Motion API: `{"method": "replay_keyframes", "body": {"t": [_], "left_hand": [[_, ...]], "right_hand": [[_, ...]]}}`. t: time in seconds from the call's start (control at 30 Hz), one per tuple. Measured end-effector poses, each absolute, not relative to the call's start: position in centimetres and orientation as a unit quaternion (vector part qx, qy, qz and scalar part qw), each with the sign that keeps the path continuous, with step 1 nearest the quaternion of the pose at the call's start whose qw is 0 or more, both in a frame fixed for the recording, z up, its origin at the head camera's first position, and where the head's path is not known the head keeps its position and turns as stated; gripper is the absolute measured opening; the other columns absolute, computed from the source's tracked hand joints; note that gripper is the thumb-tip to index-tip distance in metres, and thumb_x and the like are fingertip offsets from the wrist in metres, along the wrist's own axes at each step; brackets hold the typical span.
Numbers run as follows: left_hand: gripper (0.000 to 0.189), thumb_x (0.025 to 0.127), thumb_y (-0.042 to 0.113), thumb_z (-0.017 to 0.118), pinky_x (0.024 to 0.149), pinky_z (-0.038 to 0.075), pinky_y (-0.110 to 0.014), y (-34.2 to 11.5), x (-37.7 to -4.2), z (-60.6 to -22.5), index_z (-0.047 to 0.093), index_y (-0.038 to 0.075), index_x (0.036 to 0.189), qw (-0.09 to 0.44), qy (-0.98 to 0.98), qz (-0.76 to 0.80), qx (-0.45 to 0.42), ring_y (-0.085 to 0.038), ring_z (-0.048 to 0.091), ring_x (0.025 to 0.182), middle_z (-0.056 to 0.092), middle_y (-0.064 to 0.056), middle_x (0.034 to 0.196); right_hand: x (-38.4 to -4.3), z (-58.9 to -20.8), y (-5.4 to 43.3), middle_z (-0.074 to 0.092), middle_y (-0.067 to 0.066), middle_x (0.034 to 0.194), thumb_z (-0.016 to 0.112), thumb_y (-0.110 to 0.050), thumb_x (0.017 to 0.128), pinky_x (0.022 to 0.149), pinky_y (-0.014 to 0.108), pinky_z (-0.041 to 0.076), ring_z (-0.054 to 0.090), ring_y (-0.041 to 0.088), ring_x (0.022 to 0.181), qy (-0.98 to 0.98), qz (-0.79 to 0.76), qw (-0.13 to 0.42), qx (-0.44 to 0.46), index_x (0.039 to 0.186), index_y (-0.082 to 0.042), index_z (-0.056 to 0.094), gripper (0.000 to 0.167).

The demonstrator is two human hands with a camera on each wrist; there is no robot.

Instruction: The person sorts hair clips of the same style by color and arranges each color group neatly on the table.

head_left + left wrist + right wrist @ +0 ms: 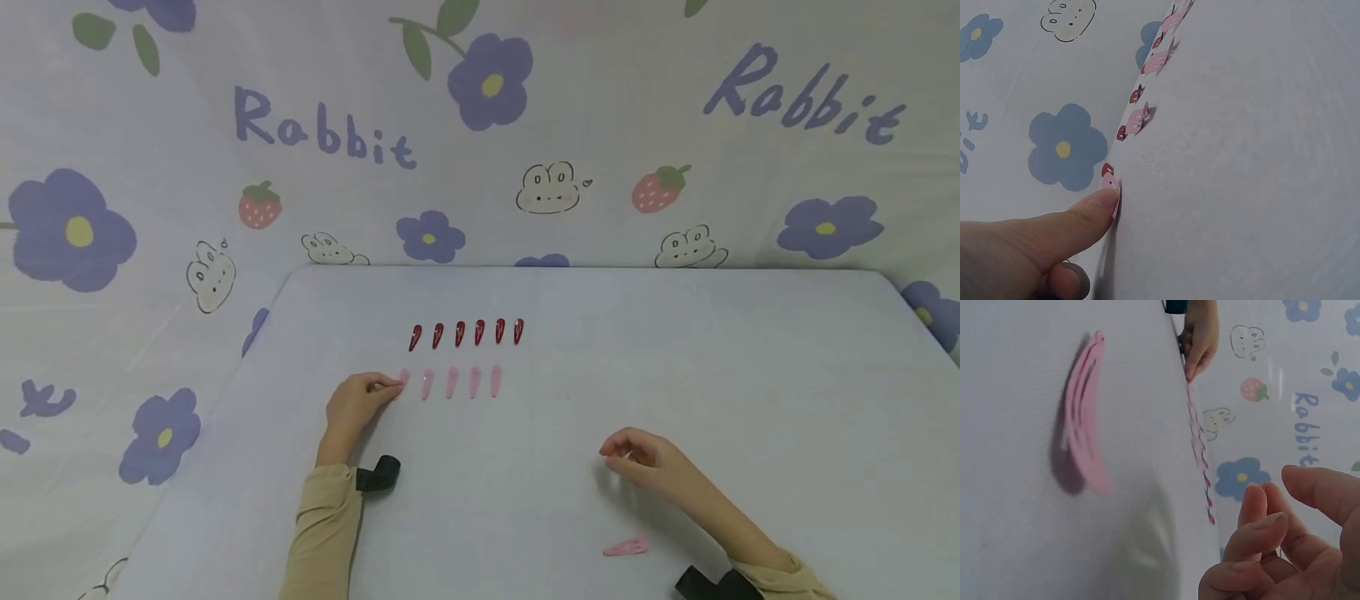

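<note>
At the left end of a row of pink snap hair clips, my left hand (pixel 356 410) pinches a pink hair clip (pixel 405 377) between thumb and fingers. In the left wrist view the thumb covers much of that hair clip (pixel 1110 181), which is right at the tabletop. Several more pink clips (pixel 452 382) lie to its right, evenly spaced. My right hand (pixel 647 457) hovers over the table with fingers loosely bent and nothing in them. Below it lies a single pink hair clip (pixel 626 547), seen large in the right wrist view.
Behind the pink row runs a row of several dark red hair clips (pixel 460 333). Both rows lie on a white table (pixel 720 358). A cloth (pixel 600 100) printed with flowers, strawberries and rabbits hangs behind the table and down its left side.
</note>
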State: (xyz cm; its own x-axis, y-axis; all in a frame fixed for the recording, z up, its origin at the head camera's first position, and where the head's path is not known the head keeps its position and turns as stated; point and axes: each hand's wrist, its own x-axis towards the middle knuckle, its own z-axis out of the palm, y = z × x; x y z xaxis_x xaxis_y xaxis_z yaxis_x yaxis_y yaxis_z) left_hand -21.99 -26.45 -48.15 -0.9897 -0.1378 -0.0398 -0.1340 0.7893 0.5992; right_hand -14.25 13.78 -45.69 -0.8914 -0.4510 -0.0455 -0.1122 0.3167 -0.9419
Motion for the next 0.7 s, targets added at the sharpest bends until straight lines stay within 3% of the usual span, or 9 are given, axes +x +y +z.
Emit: {"method": "replay_keyframes", "body": {"t": [0.23,0.5,0.7], "left_hand": [[0.023,0.078,0.032,0.069,0.051,0.029,-0.028,-26.6,-21.9,-48.1,0.072,0.013,0.09,0.006,-0.943,-0.326,0.073,-0.015,0.042,0.059,0.051,0.002,0.063],[0.024,0.078,0.033,0.069,0.052,0.03,-0.028,-26.6,-21.7,-48.2,0.072,0.013,0.09,0.003,-0.945,-0.319,0.078,-0.016,0.042,0.059,0.052,0.002,0.064],[0.025,0.078,0.034,0.069,0.05,0.029,-0.028,-26.6,-21.9,-47.9,0.072,0.012,0.091,0.0,-0.945,-0.32,0.073,-0.015,0.041,0.058,0.051,0.003,0.062]], "right_hand": [[-13.2,-47.4,15.6,0.053,0.008,0.078,0.058,-0.01,0.088,0.048,0.025,0.04,0.047,0.011,0.059,0.784,-0.572,0.174,-0.167,0.098,0.005,0.056,0.018],[-12.5,-48.2,16.4,0.053,-0.005,0.068,0.068,-0.013,0.08,0.044,0.021,0.033,0.033,0.0,0.05,0.769,-0.515,0.2,-0.321,0.093,-0.012,0.059,0.016],[-11.9,-47.8,16.4,0.049,-0.005,0.074,0.073,-0.022,0.075,0.047,0.017,0.034,0.035,-0.002,0.055,0.784,-0.47,0.177,-0.365,0.093,-0.018,0.057,0.024]]}}
